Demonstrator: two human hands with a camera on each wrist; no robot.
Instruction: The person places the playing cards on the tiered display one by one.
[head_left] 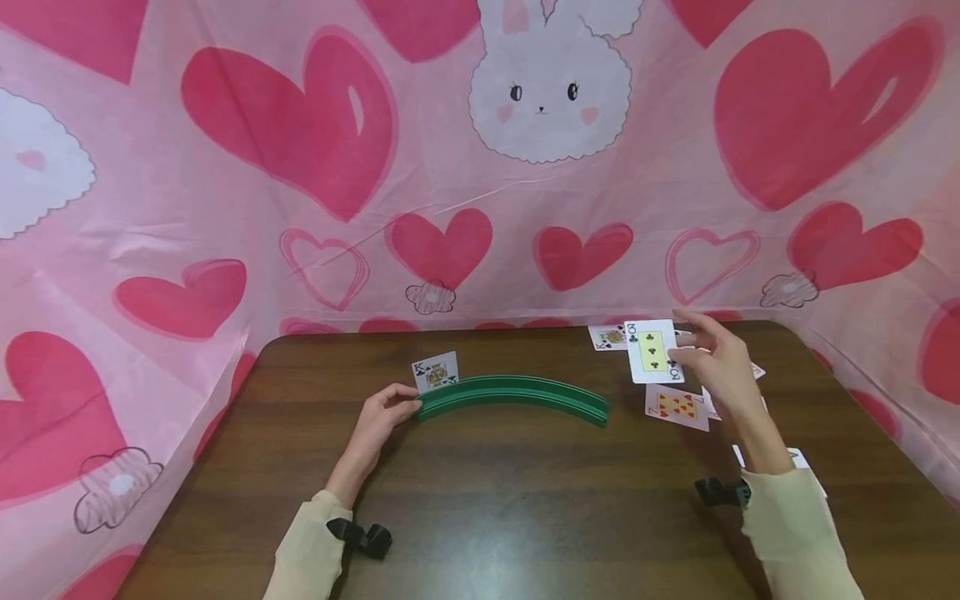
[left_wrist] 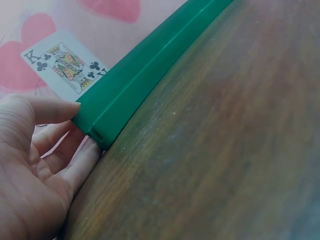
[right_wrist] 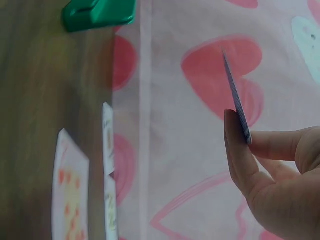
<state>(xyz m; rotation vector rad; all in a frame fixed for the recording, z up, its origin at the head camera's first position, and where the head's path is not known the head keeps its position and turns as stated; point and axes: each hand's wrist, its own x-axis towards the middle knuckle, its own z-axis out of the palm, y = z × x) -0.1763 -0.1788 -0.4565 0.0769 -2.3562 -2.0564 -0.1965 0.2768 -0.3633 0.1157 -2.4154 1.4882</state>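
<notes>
A curved green playing card holder (head_left: 517, 389) lies on the wooden table, and a king of clubs (head_left: 436, 372) stands upright in its left end. My left hand (head_left: 378, 421) pinches that left end, thumb on the near side, as the left wrist view also shows. Over to the right, my right hand (head_left: 720, 367) holds a three of clubs (head_left: 651, 351) raised above the table, its face towards the head camera. In the right wrist view this card appears edge-on between thumb and fingers.
Beneath and around my right hand lie several loose cards, among them a seven of hearts (head_left: 677, 407) and a face card (head_left: 606, 337) near the back edge. Another card (head_left: 802, 458) is partly hidden by the right forearm. A pink heart-print cloth (head_left: 465, 183) hangs behind the table (head_left: 480, 508).
</notes>
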